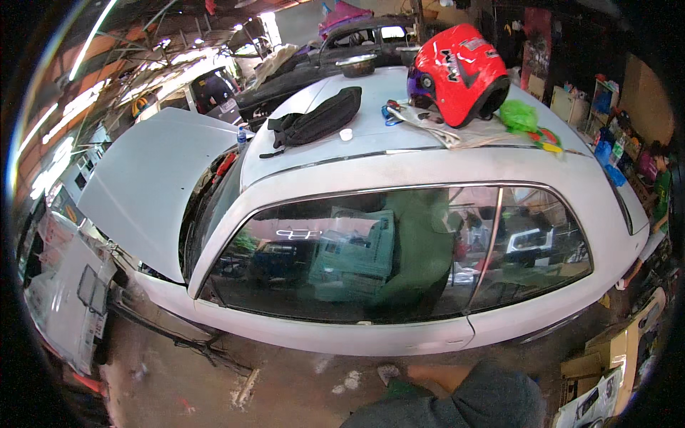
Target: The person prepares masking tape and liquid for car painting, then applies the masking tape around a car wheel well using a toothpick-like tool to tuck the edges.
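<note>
Dark sleeve (496, 392): It is closest to you, with a bare arm coming out of it.
Right hand (389, 372): This looks like your hand, low down and greyish. It is too small and blurry, so I cannot tell if your grip is wide, narrow or around something.
Left hand: It is out of sight, so I cannot tell its grip.
White car (321, 338): Its long side is right in front of you, just past the hand. I do not see them touch.
Work at the car: You seem to be between steps, standing beside it.
Next reach: I think it calls for bringing both hands up where you can see them, without bumping the roof things.
Side window (267, 296): The glass is shiny like a mirror.
Car roof (385, 139): A black bag (317, 119), a small white cup (346, 134) and a red helmet (464, 78) sit on it.
Hood (146, 175): It looks lifted, off to your left.
Far back: A dark car (364, 37) stands behind.
</note>
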Motion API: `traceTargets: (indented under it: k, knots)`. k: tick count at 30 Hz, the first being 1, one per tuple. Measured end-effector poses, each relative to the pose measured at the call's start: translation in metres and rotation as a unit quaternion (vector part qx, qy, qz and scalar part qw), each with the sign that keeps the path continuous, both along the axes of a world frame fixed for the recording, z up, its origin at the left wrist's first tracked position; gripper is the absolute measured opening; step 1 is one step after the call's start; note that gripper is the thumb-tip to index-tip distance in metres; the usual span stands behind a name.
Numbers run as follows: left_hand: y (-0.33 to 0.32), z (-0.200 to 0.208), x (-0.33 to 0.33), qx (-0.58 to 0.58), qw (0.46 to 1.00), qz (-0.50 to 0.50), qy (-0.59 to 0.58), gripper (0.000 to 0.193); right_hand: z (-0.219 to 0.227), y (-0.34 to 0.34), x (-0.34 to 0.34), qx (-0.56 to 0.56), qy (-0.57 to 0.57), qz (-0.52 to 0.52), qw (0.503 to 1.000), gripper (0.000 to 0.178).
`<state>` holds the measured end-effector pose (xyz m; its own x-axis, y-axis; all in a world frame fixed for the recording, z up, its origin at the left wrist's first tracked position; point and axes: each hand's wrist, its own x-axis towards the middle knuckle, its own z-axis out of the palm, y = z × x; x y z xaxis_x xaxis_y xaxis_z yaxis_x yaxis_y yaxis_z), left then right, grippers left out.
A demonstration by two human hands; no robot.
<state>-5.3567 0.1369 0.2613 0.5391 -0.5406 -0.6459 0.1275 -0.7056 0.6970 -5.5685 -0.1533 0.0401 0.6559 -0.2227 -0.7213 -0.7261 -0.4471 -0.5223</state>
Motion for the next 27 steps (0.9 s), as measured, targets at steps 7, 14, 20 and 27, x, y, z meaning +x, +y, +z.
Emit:
traceTargets:
  k: [7,14,20,27]
  knots:
    - [-0.045,0.003,0.055,0.022,0.999,-0.035,0.005,0.055,0.041,0.003,0.124,0.092,-0.106,-0.04,0.989,0.026]
    - [-0.083,-0.004,0.096,-0.037,0.979,-0.202,0.02,0.054,0.064,0.046,0.118,0.213,-0.185,-0.293,0.913,0.045]
    - [-0.122,0.011,0.051,-0.172,0.928,-0.264,0.199,0.039,0.226,0.116,0.049,0.253,-0.357,-0.478,0.761,0.087]
    - [-0.114,0.075,-0.037,-0.146,0.854,-0.381,0.322,0.033,0.246,0.185,-0.028,0.042,-0.312,-0.58,0.751,0.048]
